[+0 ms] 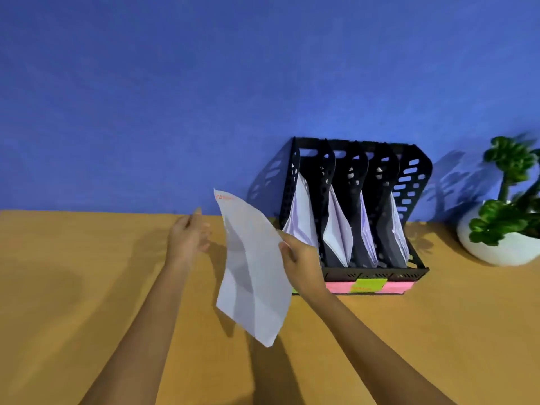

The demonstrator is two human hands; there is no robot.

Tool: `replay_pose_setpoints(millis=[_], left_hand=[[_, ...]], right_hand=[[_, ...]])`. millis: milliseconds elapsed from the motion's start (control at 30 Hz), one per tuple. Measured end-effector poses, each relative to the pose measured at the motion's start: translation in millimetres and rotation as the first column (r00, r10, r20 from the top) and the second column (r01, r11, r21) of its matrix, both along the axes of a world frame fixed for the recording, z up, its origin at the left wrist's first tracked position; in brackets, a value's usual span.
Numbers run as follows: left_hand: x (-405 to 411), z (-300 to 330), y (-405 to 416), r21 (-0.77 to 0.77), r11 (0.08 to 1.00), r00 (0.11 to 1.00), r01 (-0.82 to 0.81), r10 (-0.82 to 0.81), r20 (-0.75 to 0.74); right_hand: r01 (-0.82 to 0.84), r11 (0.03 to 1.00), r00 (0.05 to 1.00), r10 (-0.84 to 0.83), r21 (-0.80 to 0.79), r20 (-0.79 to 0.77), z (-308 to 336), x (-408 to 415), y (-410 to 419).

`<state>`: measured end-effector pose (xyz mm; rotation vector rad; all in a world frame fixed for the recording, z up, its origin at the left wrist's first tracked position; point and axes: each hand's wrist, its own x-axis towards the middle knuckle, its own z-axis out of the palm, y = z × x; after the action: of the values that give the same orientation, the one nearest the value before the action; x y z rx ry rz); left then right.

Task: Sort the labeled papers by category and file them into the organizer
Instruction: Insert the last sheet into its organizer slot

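Our right hand (301,258) pinches a creased white paper (251,267) with orange lettering above the tabletop (87,287); our left hand (188,238) hangs spread beside it. Bare tabletop lies left; the organizer (353,211) stands at the far edge.

Sheet (251,267): thin white paper, creased
Organizer (355,206): black perforated plastic
Surface (87,273): smooth matt tan
Pot (502,249): glossy white
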<state>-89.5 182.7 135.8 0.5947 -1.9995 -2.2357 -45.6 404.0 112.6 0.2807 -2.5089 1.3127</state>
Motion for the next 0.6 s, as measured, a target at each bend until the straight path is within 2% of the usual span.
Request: replay_pose_setpoints(millis=[133,300,400,467,533,600], left_hand=[[-12,46,34,-0.063,0.972,0.965,0.225,-0.213,0.156],[-15,61,68,-0.411,0.865,0.957,0.287,-0.236,0.170],[-11,75,81,-0.524,0.769,0.931,0.365,-0.292,0.220],[-3,89,97,-0.557,0.659,0.863,0.505,-0.395,0.315],[8,103,114,-0.596,0.466,0.755,0.654,-0.460,0.468],[19,116,133,-0.601,0.247,0.634,0.760,-0.483,0.604]], right_hand=[[-0.070,0.993,0.986,0.084,0.095,-0.145,18,5,14],[-0.197,0.942,0.957,0.245,0.271,-0.154,27,10,45],[-0.252,0.936,0.940,0.297,0.246,-0.169,35,17,67],[-0.225,0.967,0.946,0.246,0.122,-0.211,40,19,85],[-0.128,0.992,0.961,0.128,0.015,-0.247,42,14,105],[0.026,1.000,0.959,-0.025,0.002,-0.283,44,2,125]])
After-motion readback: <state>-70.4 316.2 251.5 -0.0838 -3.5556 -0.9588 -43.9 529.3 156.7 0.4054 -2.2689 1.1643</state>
